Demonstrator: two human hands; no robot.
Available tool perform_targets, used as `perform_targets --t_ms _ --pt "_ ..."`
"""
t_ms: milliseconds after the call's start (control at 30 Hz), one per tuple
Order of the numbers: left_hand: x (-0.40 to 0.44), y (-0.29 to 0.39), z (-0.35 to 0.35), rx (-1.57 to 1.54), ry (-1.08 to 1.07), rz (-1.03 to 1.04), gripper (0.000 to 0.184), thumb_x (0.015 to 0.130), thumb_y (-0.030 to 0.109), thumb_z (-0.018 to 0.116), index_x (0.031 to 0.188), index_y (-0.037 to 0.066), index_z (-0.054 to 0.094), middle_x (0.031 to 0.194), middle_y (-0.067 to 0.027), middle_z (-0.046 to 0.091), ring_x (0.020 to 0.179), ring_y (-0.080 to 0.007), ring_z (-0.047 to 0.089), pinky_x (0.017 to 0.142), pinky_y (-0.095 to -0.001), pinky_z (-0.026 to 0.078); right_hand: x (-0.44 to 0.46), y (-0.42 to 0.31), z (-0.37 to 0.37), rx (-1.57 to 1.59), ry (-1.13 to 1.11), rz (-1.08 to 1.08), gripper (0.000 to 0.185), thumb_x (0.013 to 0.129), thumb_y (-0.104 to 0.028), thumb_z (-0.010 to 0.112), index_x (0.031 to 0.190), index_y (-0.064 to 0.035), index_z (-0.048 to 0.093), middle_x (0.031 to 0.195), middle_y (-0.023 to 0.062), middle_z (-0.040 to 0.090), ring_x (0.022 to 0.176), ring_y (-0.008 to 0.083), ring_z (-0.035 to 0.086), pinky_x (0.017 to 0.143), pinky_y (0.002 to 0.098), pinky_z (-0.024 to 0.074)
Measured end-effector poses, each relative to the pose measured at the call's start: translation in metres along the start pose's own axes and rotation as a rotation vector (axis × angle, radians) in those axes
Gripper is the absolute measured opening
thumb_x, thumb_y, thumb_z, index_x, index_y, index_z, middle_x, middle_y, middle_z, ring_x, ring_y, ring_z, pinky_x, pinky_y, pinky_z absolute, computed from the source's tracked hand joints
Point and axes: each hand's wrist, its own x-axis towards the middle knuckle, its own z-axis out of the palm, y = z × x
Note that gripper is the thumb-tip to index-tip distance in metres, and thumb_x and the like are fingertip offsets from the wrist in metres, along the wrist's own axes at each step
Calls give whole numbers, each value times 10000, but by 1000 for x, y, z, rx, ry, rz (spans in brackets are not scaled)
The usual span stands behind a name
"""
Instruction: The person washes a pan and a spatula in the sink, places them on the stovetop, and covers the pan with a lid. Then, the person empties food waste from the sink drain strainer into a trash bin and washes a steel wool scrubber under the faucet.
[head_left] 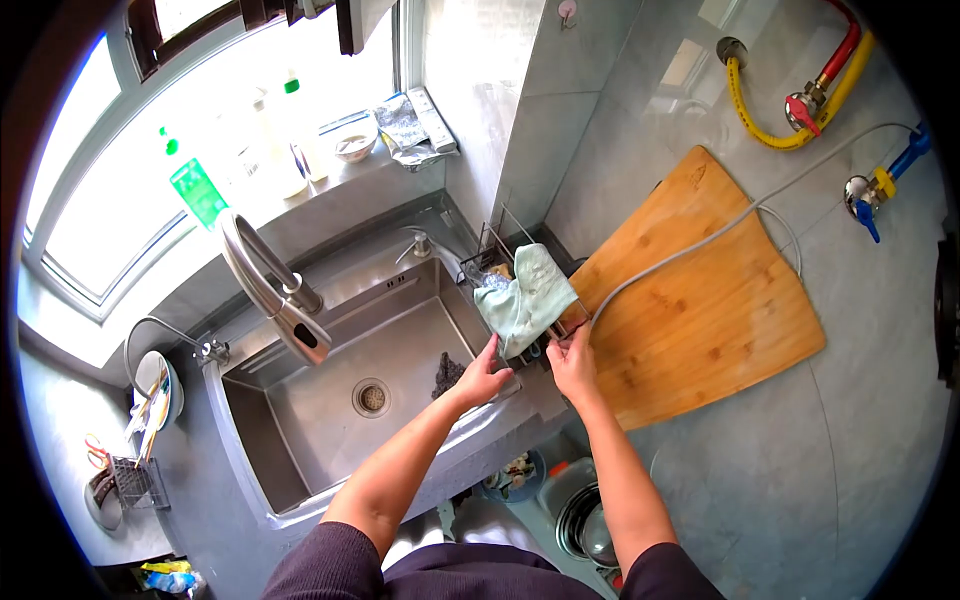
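A pale green cloth lies draped over a small dark wire rack at the sink's right corner. My right hand is at the rack's near right end, its fingers closed around the edge there. Just below the cloth's lower left edge is my left hand, thumb and fingers apart, with nothing visible between them. Some clear plastic and a yellowish item show in the rack beside the cloth; the rest of its contents is covered. A dark scouring pad sits in the sink, close to my left hand.
The steel sink has a pull-out faucet over it. A wooden cutting board leans at the right, crossed by a grey hose. Bottles, including a green one, line the windowsill. Pots stand below the counter.
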Motion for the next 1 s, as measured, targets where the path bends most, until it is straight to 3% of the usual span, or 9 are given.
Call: perform_targets --t_ms 167,300,400,600,633,767,867,900,1000 --pt "-4 -38 -17 10 16 -91 774 827 191 595 1453 94 149 1361 -221 410 1172 -316 497 948 -355 423 -31 -31 0 -58 249 -75 472 793 -5 593 1210 33 374 1011 168 455 651 186 499 637 291 455" --pt "-14 -70 -24 73 56 -81 762 823 193 596 1449 94 173 1336 -218 443 1134 -306 526 952 -352 418 -59 -21 26 32 172 7 209 785 8 594 942 -9 456 843 87 452 613 144 438 580 299 425" --pt "-17 -80 -25 39 53 -72 725 822 193 596 1440 106 225 1313 -206 474 1113 -298 540 952 -354 418 -67 -26 49 -26 -34 -105 67 802 -16 576 855 -27 537 780 85 543 651 182 546 582 290 447" --pt "-21 -99 -35 16 35 -157 641 817 157 574 1404 97 321 1304 -194 488 1142 -294 526 974 -351 405 -65 10 117 -273 -484 -106 270 786 -56 594 1056 -54 605 1145 174 547 1055 302 550 869 369 459" --pt "-20 -112 -38 62 55 -177 636 815 152 571 1399 89 327 1309 -192 484 1152 -294 520 981 -349 400 -59 19 131 -330 -652 53 325 788 -71 597 1110 -106 617 1348 172 415 1229 312 427 980 391 396" --pt "-24 -157 -51 122 115 -250 622 825 177 570 1390 68 335 1331 -177 465 1191 -294 489 994 -348 391 -42 56 178 -747 -1034 271 428 779 -78 612 1169 -253 618 1515 111 131 1358 324 228 1080 416 276" --pt "-34 -159 -62 136 138 -349 618 836 206 579 1387 65 339 1333 -178 463 1153 -309 513 967 -357 410 -25 66 200 -950 -1336 374 631 774 -176 650 1357 -249 419 1525 65 84 1380 326 159 1093 425 247" --pt "-36 -162 -64 121 156 -364 619 836 211 581 1387 64 339 1330 -179 466 1143 -314 519 961 -359 414 -30 103 221 -844 -1206 511 756 754 -202 673 1411 -291 310 1532 52 38 1389 328 125 1102 425 230" --pt "-45 -170 -73 163 187 -437 648 831 266 590 1399 93 329 1317 -181 479 1112 -310 541 937 -374 433 -37 161 255 -927 -1282 455 684 739 -201 664 1361 -296 395 1512 70 112 1363 322 197 1089 428 258"
